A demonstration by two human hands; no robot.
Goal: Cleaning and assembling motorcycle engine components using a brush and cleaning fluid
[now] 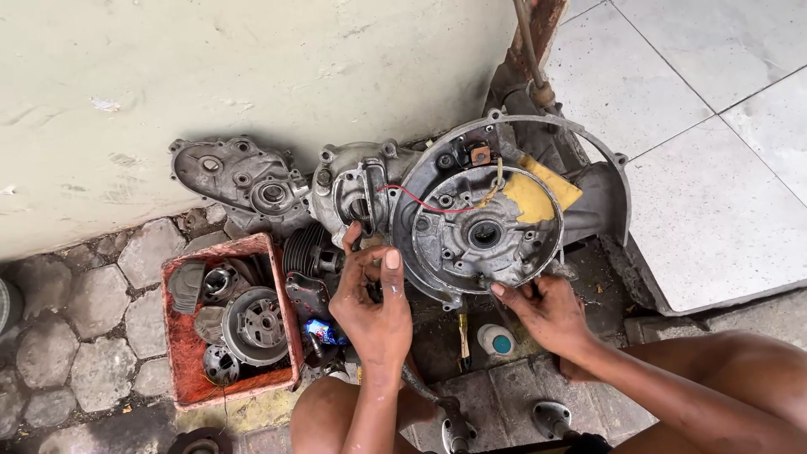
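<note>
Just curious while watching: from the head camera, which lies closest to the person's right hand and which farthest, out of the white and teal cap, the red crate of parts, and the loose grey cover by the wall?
1. White and teal cap: just left of the right hand, on the ground.
2. Red crate: far to the left, past the left hand.
3. Grey cover: farthest, up left against the wall.

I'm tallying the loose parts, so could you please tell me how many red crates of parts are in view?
1. The red crate sits on the stone paving, just beyond the left hand, with round metal parts inside. Others may lie outside the frame.
</note>
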